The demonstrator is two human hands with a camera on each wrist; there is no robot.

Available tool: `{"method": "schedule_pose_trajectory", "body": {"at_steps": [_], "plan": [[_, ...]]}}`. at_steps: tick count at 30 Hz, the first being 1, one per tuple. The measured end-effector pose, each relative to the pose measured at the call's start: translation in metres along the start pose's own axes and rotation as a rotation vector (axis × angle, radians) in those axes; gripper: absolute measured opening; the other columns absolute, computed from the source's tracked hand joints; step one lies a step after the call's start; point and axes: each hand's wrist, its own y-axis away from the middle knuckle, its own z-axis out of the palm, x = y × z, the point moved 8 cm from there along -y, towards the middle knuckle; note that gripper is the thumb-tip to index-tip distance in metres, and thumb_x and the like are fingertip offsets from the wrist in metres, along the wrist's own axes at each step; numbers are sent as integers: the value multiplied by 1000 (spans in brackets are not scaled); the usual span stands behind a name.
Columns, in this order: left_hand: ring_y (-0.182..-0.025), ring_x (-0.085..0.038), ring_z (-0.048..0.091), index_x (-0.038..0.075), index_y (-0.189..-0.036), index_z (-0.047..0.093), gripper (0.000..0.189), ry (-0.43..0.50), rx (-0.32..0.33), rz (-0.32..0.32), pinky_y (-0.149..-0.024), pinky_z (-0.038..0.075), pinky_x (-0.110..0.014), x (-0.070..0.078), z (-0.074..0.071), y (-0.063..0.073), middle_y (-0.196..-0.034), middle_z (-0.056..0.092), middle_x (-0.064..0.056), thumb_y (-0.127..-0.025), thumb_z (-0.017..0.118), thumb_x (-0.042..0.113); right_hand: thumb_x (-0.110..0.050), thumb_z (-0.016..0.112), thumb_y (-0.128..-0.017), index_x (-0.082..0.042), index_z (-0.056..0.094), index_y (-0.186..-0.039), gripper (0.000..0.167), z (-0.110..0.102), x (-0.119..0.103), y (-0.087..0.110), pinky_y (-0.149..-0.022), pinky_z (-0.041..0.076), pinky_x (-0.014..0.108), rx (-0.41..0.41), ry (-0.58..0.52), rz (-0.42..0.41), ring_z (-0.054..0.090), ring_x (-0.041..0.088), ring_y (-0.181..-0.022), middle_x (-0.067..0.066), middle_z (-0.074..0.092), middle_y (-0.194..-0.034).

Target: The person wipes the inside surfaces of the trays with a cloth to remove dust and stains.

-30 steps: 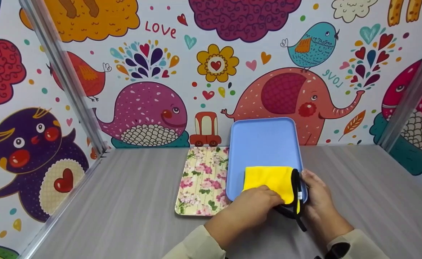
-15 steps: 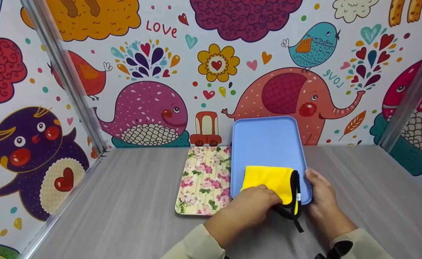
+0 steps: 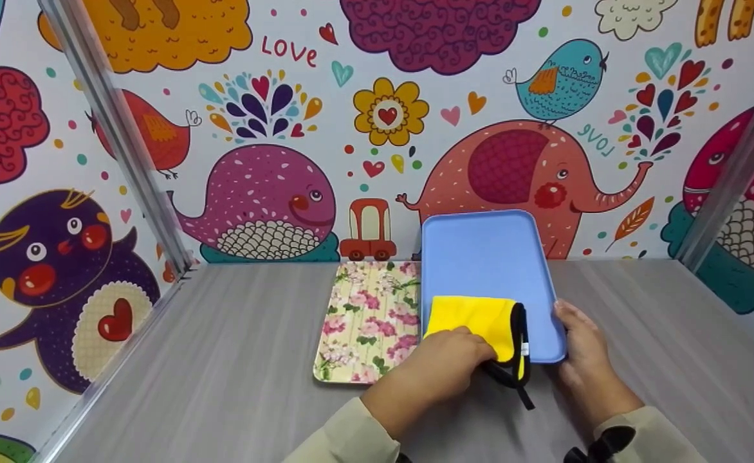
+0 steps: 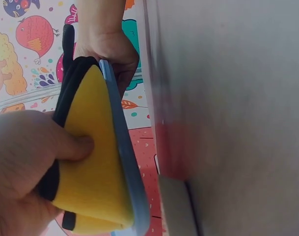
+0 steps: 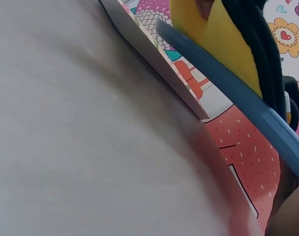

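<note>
My left hand (image 3: 444, 363) grips a folded yellow cloth (image 3: 470, 315) with black edging and a hanging black strip. The cloth lies against the lower face of a light blue tray (image 3: 486, 254). In the left wrist view, the thumb presses the yellow cloth (image 4: 100, 162) beside the tray's edge (image 4: 127, 152). My right hand (image 3: 584, 354) holds the tray at its lower right edge, with fingers partly hidden behind it. The right wrist view shows the tray (image 5: 237, 93) edge-on, raised above the table and tilted.
A flower-patterned tray (image 3: 364, 321) lies on the grey table (image 3: 242, 360), just left of the blue tray, whose edge overlaps it in the head view. Behind stands a cartoon-printed wall (image 3: 383, 167), with metal posts (image 3: 119, 135) at the corners.
The blue tray has moved a little to the right with my right hand. My left hand and the cloth have shifted slightly left across its face.
</note>
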Motion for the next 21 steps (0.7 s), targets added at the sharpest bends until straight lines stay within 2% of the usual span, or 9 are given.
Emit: {"method": "schedule_pose_trajectory", "body": {"at_steps": [3,8,11,15,21], "plan": [[-100,-7,63,32,-122,76,30,11,-10,-10,-96,52,-19,-1,1,0,-113,76,15,-97,72,16,-29,56,-107,-40,73,-77,37,-2,0,-2,-83,51,19,-6,32,-8,63,-2,-87,-22,69,-85],[-97,-7,62,31,-122,77,29,34,-17,-28,-97,52,-18,-3,1,1,-113,76,14,-97,72,17,-32,60,-105,-41,72,-80,30,-8,0,-3,-86,52,19,38,58,12,61,0,-96,-24,68,-88],[-97,-8,63,31,-120,78,28,4,0,-25,-94,53,-18,-3,-1,1,-111,77,14,-97,73,17,-32,61,-105,-41,72,-79,29,-9,-1,-5,-88,50,19,44,65,-1,57,2,-103,-26,65,-90],[-95,-8,63,32,-119,78,28,-13,6,-29,-91,53,-18,-3,-1,1,-109,76,14,-96,74,17,-32,61,-105,-41,73,-77,31,-10,-3,-6,-89,49,21,31,74,-14,55,3,-103,-25,65,-90],[-95,-9,62,31,-119,78,27,10,3,-32,-93,52,-18,-5,-3,2,-110,76,14,-96,73,18,-31,59,-106,-42,73,-75,36,-14,-5,-9,-87,49,20,18,74,-25,55,1,-99,-27,64,-89]]}}
